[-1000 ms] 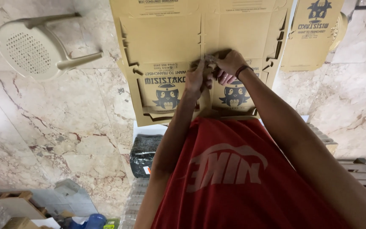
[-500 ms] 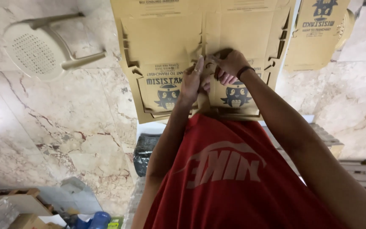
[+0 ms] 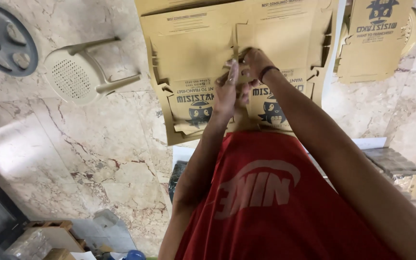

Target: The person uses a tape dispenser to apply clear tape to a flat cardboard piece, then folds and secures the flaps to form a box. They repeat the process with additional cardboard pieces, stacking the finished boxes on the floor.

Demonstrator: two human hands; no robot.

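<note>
A flat brown cardboard box blank (image 3: pixel 193 62) is held up in front of the chest. Its middle edge is pinched by the left hand (image 3: pixel 227 91) and the right hand (image 3: pixel 252 62), pressed close together. A cream plastic stool (image 3: pixel 75 77) is seen left of the hands, on the marble floor (image 3: pixel 73 154).

Light: even, bright indoor light, no clear source seen
Glare: soft sheen on the marble floor (image 3: pixel 87 144) toward 9 o'clock
Shadows: faint, dim corner at 8 o'clock
Focus: mostly sharp, wide-angle stretch at edges
</note>
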